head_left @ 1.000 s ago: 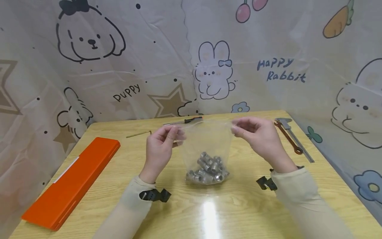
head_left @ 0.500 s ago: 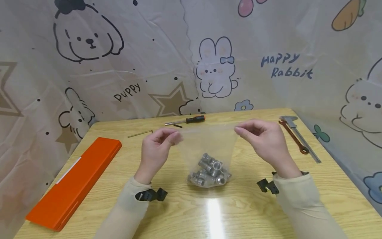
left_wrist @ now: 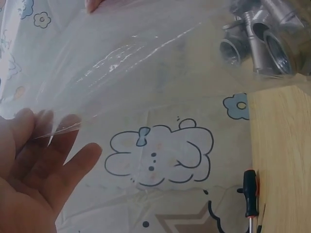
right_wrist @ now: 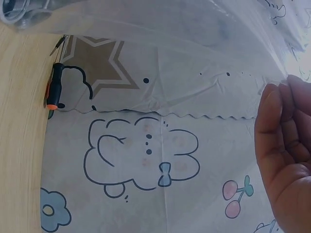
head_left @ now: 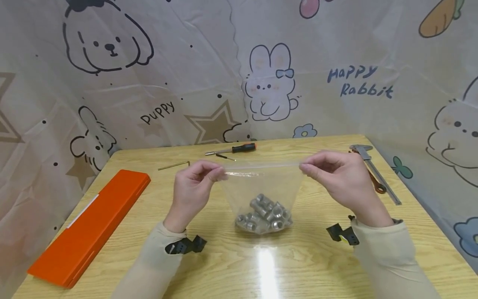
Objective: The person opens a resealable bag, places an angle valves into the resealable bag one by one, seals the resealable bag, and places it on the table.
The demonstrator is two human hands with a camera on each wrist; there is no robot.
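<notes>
A clear plastic zip bag (head_left: 242, 187) stands mid-table in the head view, its top edge stretched nearly straight between both hands. In its bottom lies a heap of silvery metal pipe fittings (head_left: 269, 214), short tubes with open ends. My left hand (head_left: 192, 191) pinches the bag's upper left corner between thumb and fingers. At the opposite corner, my right hand (head_left: 341, 180) grips the plastic the same way. Fittings (left_wrist: 279, 43) show through the film at the top right of the left wrist view. In the right wrist view, fingertips (right_wrist: 272, 99) meet the bag's corner.
Left on the table is a long orange case (head_left: 97, 224). Behind the bag lie a brass-coloured hex key (head_left: 173, 166), a black-handled screwdriver (head_left: 244, 147) and a thin dark tool (head_left: 224, 156). A caliper (head_left: 384, 185) and a reddish wrench (head_left: 379, 185) lie beyond my right hand.
My hands have spread apart, the right one shifting right, and the bag's top edge is now wider and tauter. The fittings stay at the bottom. The head view has shifted slightly.
</notes>
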